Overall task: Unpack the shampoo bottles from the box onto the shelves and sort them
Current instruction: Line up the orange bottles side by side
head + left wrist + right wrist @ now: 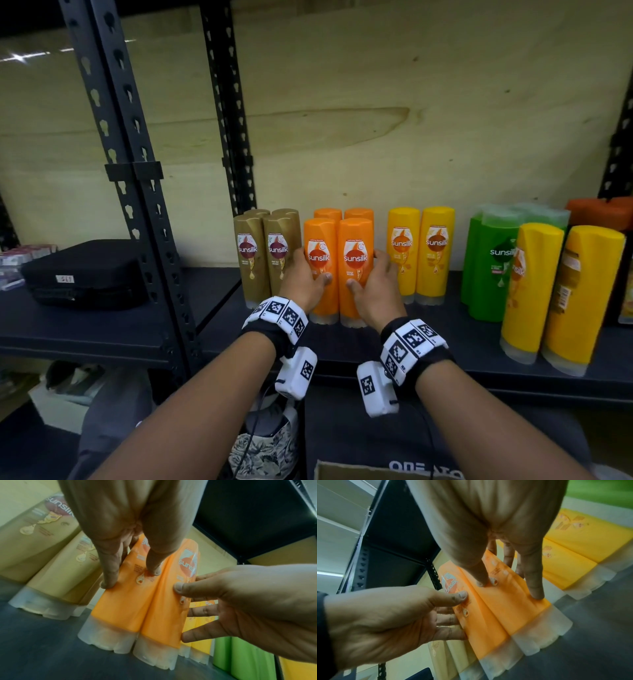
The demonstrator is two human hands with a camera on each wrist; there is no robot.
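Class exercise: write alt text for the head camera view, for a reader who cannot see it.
Two hands, left hand and right hand, clasp a pair of upright orange shampoo bottles from either side on a dark shelf. Gold bottles stand left of them, yellow bottles right.

Head cam looks down; wrist cams close, share orange bottles (337, 270).

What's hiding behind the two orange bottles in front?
Two more orange bottles stand behind the front pair. Only their tops show; the rest is covered.
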